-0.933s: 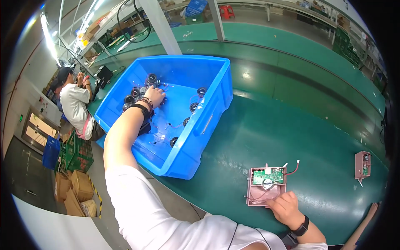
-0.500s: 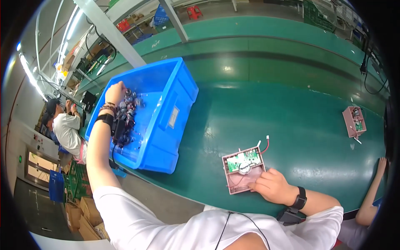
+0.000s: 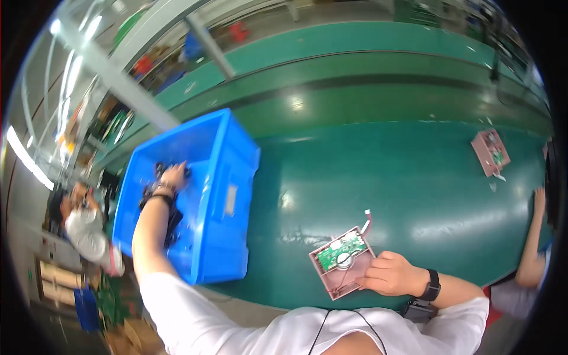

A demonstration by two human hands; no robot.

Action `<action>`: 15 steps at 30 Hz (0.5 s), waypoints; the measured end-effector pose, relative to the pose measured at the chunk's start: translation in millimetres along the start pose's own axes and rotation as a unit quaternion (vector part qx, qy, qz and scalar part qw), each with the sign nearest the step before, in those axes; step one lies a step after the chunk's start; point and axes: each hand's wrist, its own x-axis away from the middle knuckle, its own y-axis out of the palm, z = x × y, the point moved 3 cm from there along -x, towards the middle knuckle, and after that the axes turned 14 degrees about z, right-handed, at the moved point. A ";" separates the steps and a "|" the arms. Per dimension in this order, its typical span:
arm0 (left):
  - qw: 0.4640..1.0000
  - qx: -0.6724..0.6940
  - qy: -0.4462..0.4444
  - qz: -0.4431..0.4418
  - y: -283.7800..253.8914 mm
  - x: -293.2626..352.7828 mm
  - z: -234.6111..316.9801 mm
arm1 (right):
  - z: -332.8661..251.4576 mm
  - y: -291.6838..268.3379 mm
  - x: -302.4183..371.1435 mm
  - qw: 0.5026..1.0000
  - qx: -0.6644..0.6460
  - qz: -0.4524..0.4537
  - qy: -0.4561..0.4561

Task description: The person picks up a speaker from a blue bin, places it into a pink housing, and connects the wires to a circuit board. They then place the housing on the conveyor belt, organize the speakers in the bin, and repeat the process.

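Observation:
Deep in a large blue plastic bin (image 3: 234, 248), my left hand (image 3: 173, 176) reaches down among dark small parts (image 3: 160, 168), some with black cables. Its fingers are blurred and partly hidden, so what they hold, if anything, does not show. My right hand (image 3: 391, 274) grips the near right edge of a pink plastic housing (image 3: 359, 278), thumb over the rim. Inside this open housing sit a green circuit board (image 3: 340, 250), a round silvery part (image 3: 344, 260) and thin wires. A red lead with a white plug (image 3: 367, 213) sticks out past its far corner.
A second pink housing (image 3: 490, 152) with a board inside lies at the far right of the green table (image 3: 331, 171). A neighbour's arm (image 3: 532, 236) rests at the right edge. At far left another person (image 3: 89, 231) works. A grey post (image 3: 118, 74) rises behind the bin.
My left hand has moved from the bin's far left side toward its middle, over the parts. My right hand still grips the housing. The whole view has shifted and tilted.

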 end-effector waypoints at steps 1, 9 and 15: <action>0.997 0.018 -0.058 -0.050 12.6 -3.5 0.7 | 0.9 -0.2 1.1 1.000 -0.001 -0.004 0.007; 0.990 0.000 -0.105 -0.092 9.6 3.1 -18.0 | 4.7 8.9 -1.0 0.997 -0.061 0.052 0.020; 0.995 0.030 -0.093 0.007 -23.9 16.4 -66.5 | 5.1 9.7 1.1 0.993 -0.085 0.076 0.008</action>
